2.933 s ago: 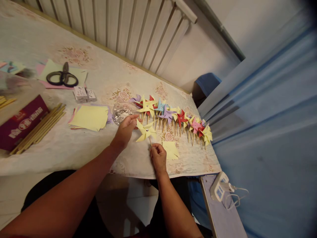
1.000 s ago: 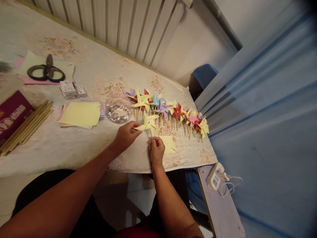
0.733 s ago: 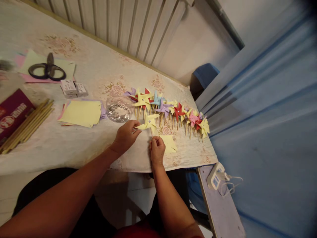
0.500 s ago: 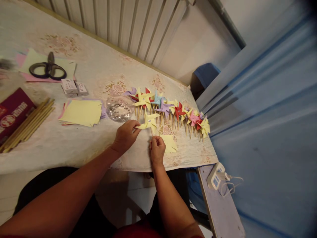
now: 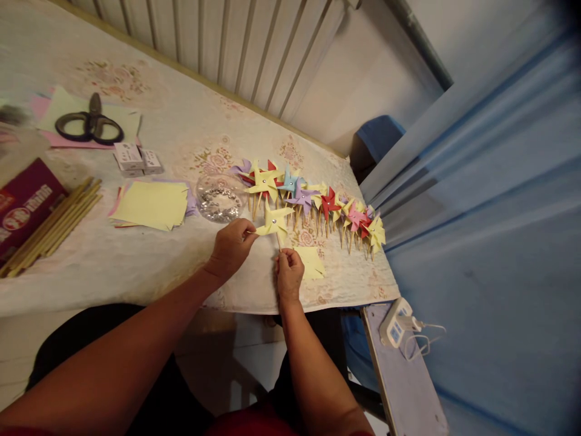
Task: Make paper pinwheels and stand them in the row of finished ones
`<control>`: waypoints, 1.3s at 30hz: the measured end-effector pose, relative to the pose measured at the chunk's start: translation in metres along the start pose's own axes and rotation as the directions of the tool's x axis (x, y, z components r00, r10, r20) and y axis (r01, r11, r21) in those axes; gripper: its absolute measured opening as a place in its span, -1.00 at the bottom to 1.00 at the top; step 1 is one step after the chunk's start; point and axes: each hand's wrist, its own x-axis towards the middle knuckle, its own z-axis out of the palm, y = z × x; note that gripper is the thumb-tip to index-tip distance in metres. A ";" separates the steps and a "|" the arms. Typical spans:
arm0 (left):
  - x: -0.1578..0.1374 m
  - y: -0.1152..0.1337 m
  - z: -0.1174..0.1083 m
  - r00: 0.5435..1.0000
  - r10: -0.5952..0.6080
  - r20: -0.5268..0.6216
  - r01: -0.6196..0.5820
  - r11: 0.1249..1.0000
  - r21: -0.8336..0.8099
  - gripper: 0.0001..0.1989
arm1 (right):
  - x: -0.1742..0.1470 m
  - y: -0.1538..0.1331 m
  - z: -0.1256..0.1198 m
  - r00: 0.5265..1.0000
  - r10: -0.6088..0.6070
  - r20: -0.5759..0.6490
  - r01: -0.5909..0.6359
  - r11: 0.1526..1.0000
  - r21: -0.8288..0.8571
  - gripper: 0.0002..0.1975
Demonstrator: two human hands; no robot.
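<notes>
A pale yellow paper pinwheel [image 5: 275, 220] on a thin stick is held up over the near part of the table. Closed around its stick, just below the blades, is my right hand [image 5: 289, 275]. My left hand [image 5: 230, 247] is closed in a pinch at the tip of the pinwheel's left blade. Under and beside my right hand lies a yellow paper square [image 5: 311, 262] with cut corners. Behind the held pinwheel, a clear round container [image 5: 220, 203] of small shiny metal pieces sits near my left hand.
A row of several colourful pinwheels [image 5: 327, 203] lies toward the table's right end. To the left are stacked paper squares [image 5: 152, 206], small white boxes [image 5: 136, 158], scissors [image 5: 93, 124] and a bundle of sticks [image 5: 54, 227]. A power strip [image 5: 397, 324] rests on a stool at right.
The left blade's tip has slipped back in my left fingers, so less of it overlaps them. My right hand stays on the stick, nearly still.
</notes>
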 end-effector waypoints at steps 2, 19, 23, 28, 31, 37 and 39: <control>0.001 0.001 0.000 1.000 -0.024 0.006 0.024 1.000 -0.005 -0.95 | 0.000 -0.001 0.000 1.000 -0.001 -0.004 0.001 1.000 -0.004 -0.88; 0.002 0.005 0.001 0.996 -0.084 -0.005 0.083 0.996 -0.035 -0.87 | -0.002 -0.008 0.001 1.000 0.015 -0.005 -0.015 1.000 0.012 -0.88; 0.000 0.002 0.004 0.998 -0.060 -0.004 0.060 0.998 -0.034 -0.88 | -0.002 -0.008 0.002 1.000 0.019 -0.009 -0.019 1.000 0.018 -0.88; -0.004 -0.001 0.008 1.000 -0.020 -0.001 0.020 0.997 -0.069 -0.82 | -0.001 -0.006 0.002 1.000 0.007 -0.012 -0.007 1.000 -0.019 -0.86; -0.006 -0.003 0.009 0.999 0.035 0.019 -0.034 0.998 -0.052 -0.82 | -0.001 -0.005 0.002 1.000 0.010 -0.008 -0.010 1.000 -0.026 -0.86; -0.009 -0.002 0.012 0.994 0.100 0.048 -0.099 0.995 -0.015 -0.87 | -0.001 -0.005 0.001 1.000 -0.002 0.001 0.002 1.000 -0.008 -0.87; -0.010 -0.001 0.013 0.992 0.116 0.055 -0.116 0.993 0.000 -0.89 | -0.001 -0.005 0.001 1.000 -0.007 0.004 0.007 1.000 -0.007 -0.87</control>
